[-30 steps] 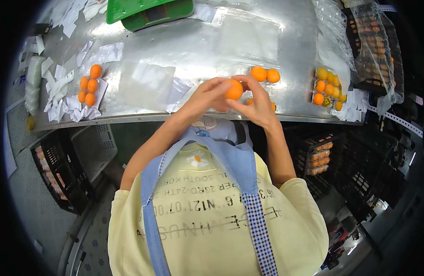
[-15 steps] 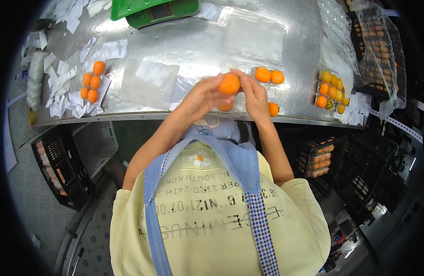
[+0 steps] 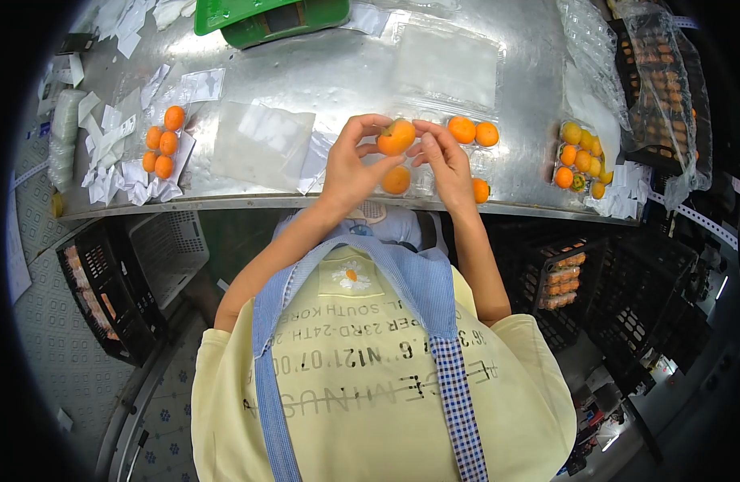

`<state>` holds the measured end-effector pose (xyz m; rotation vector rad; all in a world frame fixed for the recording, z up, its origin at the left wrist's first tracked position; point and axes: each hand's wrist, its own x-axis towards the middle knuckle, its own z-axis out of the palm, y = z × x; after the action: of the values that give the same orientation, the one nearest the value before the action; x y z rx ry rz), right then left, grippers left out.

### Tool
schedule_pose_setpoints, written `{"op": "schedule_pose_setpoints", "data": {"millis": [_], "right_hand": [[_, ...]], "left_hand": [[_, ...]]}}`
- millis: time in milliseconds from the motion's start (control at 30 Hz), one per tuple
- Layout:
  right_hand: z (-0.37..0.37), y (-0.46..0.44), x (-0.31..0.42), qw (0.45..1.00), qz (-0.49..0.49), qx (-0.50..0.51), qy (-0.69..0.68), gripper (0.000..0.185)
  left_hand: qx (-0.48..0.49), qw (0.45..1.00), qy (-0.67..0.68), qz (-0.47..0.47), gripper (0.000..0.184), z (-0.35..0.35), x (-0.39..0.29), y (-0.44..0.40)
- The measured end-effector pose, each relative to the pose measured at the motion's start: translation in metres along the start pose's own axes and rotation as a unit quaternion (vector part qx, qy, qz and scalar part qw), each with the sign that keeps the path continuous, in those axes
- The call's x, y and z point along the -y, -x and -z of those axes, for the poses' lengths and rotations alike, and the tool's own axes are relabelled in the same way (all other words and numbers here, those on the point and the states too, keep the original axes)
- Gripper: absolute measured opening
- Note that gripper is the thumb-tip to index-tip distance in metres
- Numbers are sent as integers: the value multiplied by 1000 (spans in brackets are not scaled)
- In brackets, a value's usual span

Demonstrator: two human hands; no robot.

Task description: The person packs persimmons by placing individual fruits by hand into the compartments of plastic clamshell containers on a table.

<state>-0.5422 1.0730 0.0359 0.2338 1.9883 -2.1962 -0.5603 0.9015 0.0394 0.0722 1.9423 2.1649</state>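
My left hand has its thumb and fingers round an orange fruit, held above the front of the metal table. Close by on the right, my right hand has curled fingers near the fruit; whether it holds anything I cannot make out. Below the held fruit lies another orange fruit in a clear plastic tray. Two more, one of them a round fruit, sit behind my right hand, and a single fruit lies just right of it.
A green scale-like tray stands at the back. Several fruits in a pack lie left among paper slips. A mixed pack lies right, beside a plastic-draped crate. Black crates stand below the table.
The held fruit has turned and moved slightly left and up, staying in my left hand. My right hand has drawn back a little from it, uncovering the fruit below. The view has shifted slightly.
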Motion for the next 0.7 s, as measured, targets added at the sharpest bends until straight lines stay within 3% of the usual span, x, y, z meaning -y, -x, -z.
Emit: {"op": "schedule_pose_setpoints", "data": {"millis": [167,367,700], "right_hand": [[-11,4,3,999,4,13,-37,44],[-17,4,7,996,69,3,57,59],[-20,1,11,986,54,-31,155,55]], "left_hand": [[-20,998,-41,-42,44,-3,-2,2],[-4,998,-60,-32,48,1,-1,3],[1,999,-43,22,46,-2,4,5]]}}
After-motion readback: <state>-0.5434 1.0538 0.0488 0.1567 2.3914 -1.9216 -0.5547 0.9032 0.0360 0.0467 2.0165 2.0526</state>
